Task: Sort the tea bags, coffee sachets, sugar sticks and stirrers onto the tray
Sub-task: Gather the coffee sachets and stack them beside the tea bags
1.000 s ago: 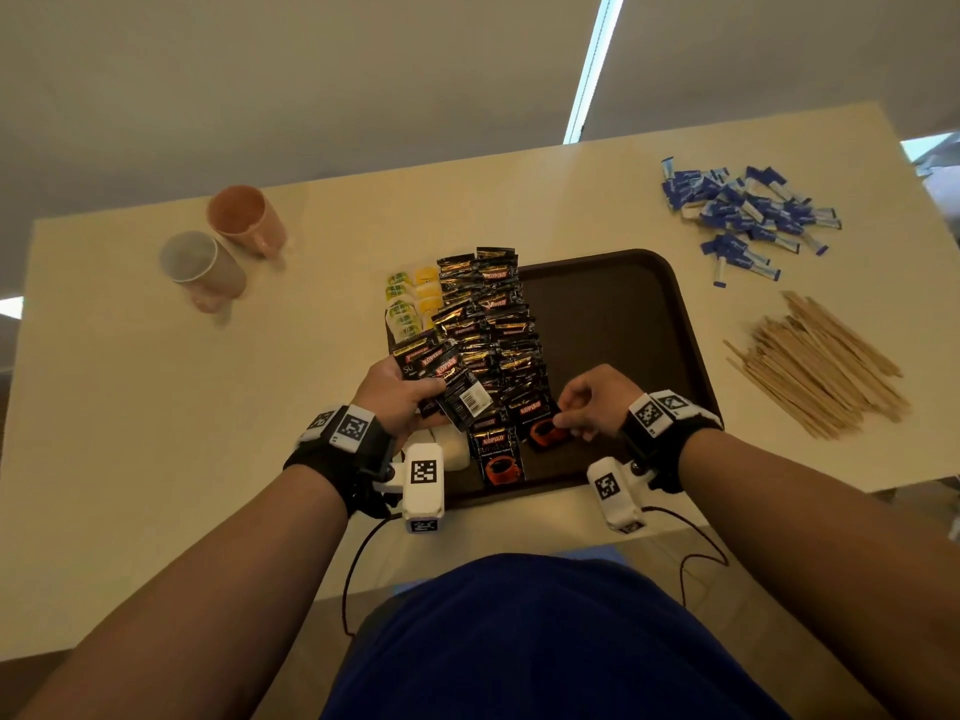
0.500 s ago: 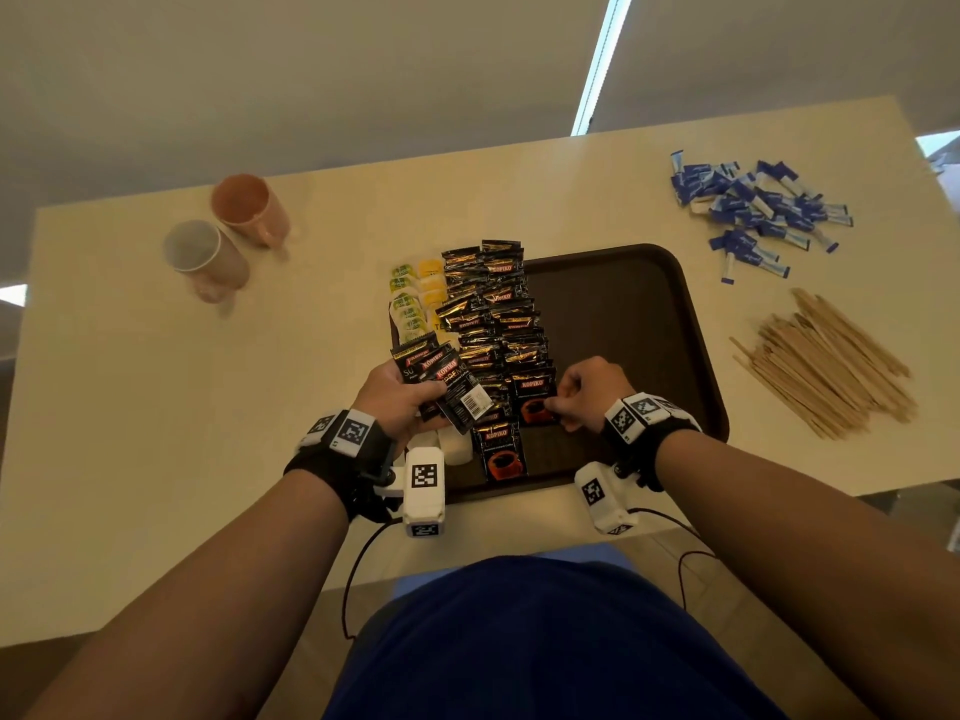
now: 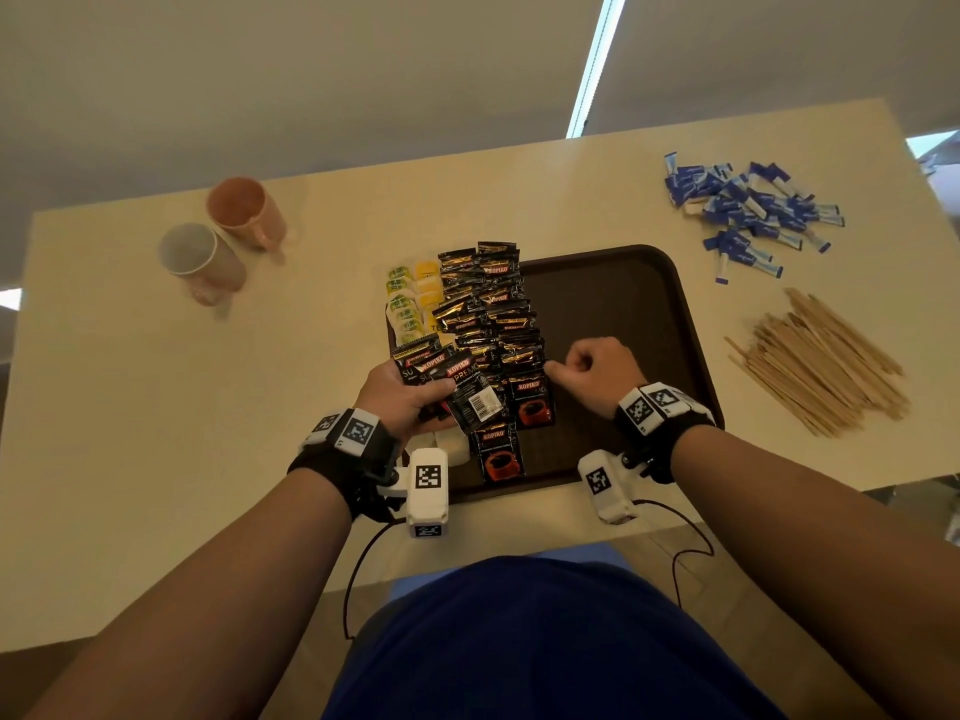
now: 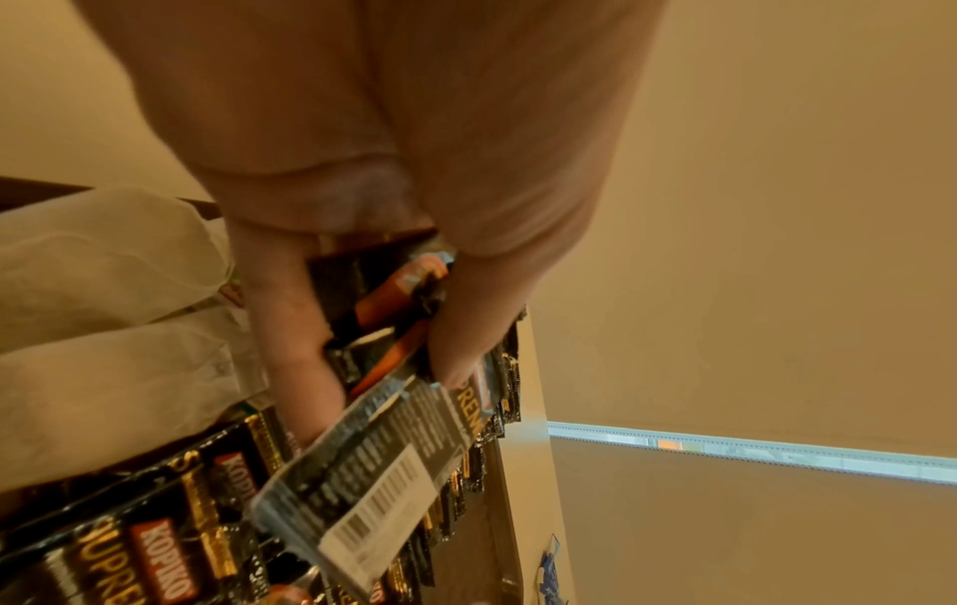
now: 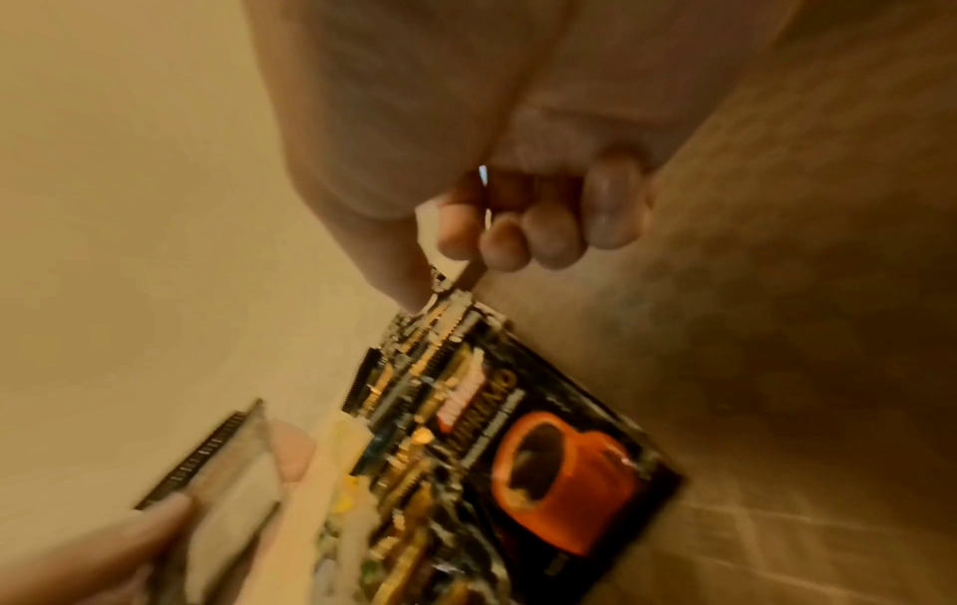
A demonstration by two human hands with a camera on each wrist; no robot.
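Having just laid one down, the right hand (image 3: 597,374) is withdrawing, fingers curled and holding nothing, while the left hand (image 3: 402,394) is gripping more black foil coffee sachets (image 3: 447,371).

The coffee sachets (image 3: 488,324) in my grip are glossy foil, crinkled and catching light. The tray (image 3: 623,304) under them looks like matt brown plastic with a fine texture. My desk (image 3: 156,407) is smooth, pale and dull. The stirrers (image 3: 815,361) are bare wood, the sugar sticks (image 3: 748,210) matt paper, the mugs (image 3: 223,241) smooth.
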